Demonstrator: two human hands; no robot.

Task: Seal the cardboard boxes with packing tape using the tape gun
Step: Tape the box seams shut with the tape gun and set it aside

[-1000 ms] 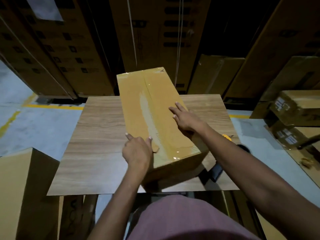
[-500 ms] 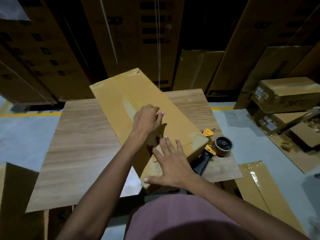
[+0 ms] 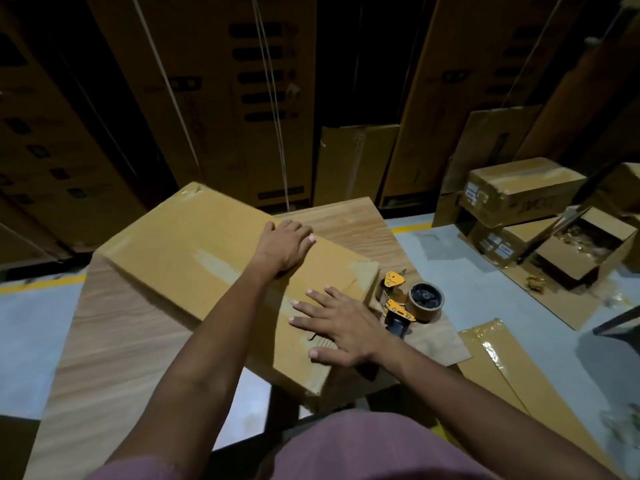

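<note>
pressed left hand point(image 3: 285, 249) and right hand point(image 3: 341, 327), fingers spread flat, on taped brown cardboard box point(image 3: 194, 251). judged smoothing step. next called for yellow-black tape gun point(image 3: 407, 301) beside.

A warehouse: tall stacked cartons point(image 3: 221, 98), a painted concrete floor point(image 3: 485, 271) with a yellow line point(image 3: 41, 284).
</note>
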